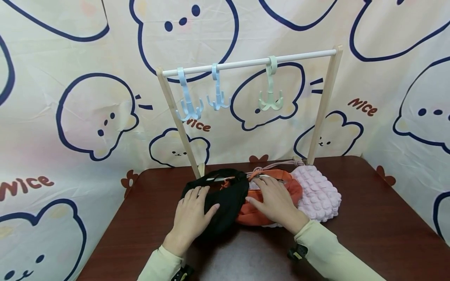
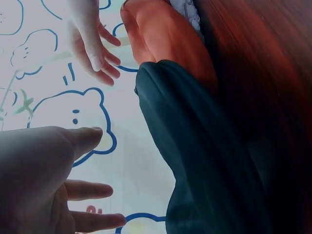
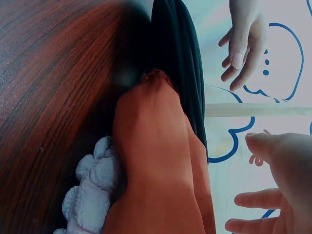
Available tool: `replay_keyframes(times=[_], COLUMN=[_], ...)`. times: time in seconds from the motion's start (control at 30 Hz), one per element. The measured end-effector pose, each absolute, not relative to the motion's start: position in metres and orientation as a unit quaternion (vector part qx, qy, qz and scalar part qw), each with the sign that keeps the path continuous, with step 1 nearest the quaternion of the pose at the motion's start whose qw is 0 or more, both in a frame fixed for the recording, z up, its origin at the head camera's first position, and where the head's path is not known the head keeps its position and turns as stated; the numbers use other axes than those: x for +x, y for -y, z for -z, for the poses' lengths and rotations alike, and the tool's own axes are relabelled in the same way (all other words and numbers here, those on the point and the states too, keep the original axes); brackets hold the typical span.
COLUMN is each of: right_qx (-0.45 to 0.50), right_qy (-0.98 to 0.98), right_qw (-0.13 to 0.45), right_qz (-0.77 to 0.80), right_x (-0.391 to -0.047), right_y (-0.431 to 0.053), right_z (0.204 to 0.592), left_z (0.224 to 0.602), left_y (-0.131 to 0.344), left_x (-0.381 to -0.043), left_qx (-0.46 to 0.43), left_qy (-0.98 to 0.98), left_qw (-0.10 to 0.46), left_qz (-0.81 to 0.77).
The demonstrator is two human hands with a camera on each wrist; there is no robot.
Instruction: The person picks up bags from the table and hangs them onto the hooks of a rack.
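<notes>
Three soft bags lie bunched together on the table: a dark green bag [image 1: 228, 214] at left, an orange bag [image 1: 251, 214] in the middle, and a pale lilac puffy bag [image 1: 321, 195] at right. Over the dark bag is my left hand [image 1: 190, 216], fingers extended and thumb spread. My right hand [image 1: 275, 201] is over the orange bag, its fingers also loosely straight. Both wrist views show a gap between the palms and the cloth; neither the left hand [image 2: 39, 170] nor the right hand [image 3: 292, 180] holds anything.
Behind the bags stands a rack with a white rod [image 1: 242, 65] on wooden posts [image 1: 325, 105]. Two blue hooks [image 1: 190, 107] [image 1: 218, 93] and a green hook [image 1: 270, 89] hang from it. A brown wooden table [image 1: 140, 234] lies below, against a printed cloth backdrop [image 1: 98, 175].
</notes>
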State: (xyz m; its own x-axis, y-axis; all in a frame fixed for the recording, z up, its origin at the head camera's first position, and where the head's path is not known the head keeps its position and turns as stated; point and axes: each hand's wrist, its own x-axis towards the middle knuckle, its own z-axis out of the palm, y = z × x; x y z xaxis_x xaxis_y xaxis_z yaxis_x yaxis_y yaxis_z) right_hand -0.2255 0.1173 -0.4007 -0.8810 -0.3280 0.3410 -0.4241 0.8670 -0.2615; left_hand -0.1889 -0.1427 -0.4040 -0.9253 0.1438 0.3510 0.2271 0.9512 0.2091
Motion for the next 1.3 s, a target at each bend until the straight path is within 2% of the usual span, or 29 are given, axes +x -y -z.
replay_keyframes(times=[0.43, 1.3], right_qx=[0.194, 0.184], right_qy=[0.959, 0.965], right_qw=[0.124, 0.089], right_qz=[-0.164, -0.162], right_x=[-0.230, -0.238], right_y=[-0.111, -0.101], right_z=[0.397, 0.392], left_z=[0.401, 0.395], left_y=[0.157, 0.176], left_x=[-0.195, -0.208], left_qx=[-0.077, -0.063], left_qy=[0.979, 0.979], left_qw=[0.144, 0.140], left_qz=[0.123, 0.133])
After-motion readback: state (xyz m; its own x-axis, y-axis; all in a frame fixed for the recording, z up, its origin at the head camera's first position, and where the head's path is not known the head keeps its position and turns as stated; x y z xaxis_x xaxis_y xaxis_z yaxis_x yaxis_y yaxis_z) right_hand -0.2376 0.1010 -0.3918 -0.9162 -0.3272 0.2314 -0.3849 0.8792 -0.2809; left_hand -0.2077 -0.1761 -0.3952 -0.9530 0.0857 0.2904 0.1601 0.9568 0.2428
